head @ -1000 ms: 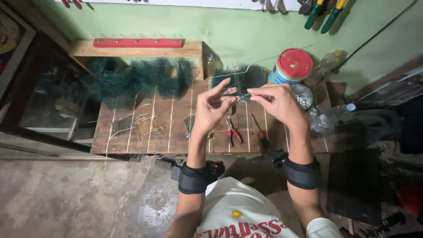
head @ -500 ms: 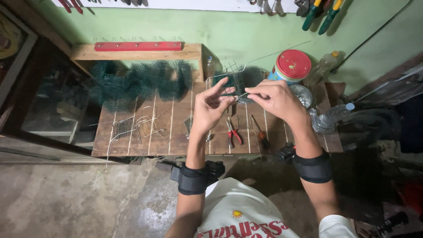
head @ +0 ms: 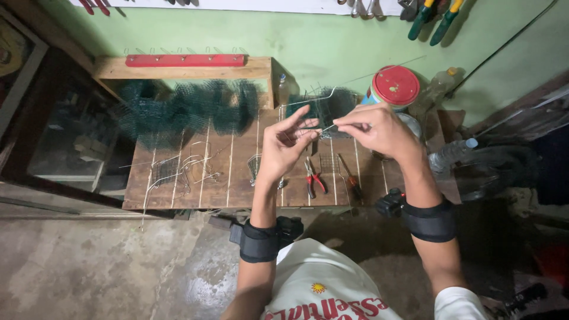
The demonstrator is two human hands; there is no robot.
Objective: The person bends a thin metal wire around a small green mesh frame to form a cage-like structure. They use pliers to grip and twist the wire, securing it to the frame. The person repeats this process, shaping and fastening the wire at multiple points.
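Broadly, the green wall (head: 332, 41) fills the top of the frame, with tool handles hanging along its upper edge. Below it, across the centre, stands the wooden slat table (head: 231, 178), and grey concrete floor (head: 89, 266) takes up the lower left. On the table's back left lies a heap of dark green wire mesh (head: 189, 109), under a wooden shelf carrying a red bar (head: 185, 60). At upper right of the table stands a jar with a red lid (head: 395, 86), and a clear plastic bottle (head: 450, 155) lies at the table's right edge.

Both forearms rise from the bottom of the frame, each with a black wrist strap. The left hand (head: 284, 148) is held up over the table's middle, index finger extended and slightly spread from the others, thumb and remaining fingertips closing on the end of a thin wire (head: 314, 98). The right hand (head: 376, 127), just beside it, has its fingers pressed together, pinching the same wire near the left fingertips. The wire runs up and right from the hands, in front of a smaller patch of green mesh (head: 326, 106).

Smaller items lie on the slats: bent wire pieces (head: 178, 169) at left, red-handled pliers (head: 314, 178) below the hands, and a screwdriver (head: 351, 178) just right of them.
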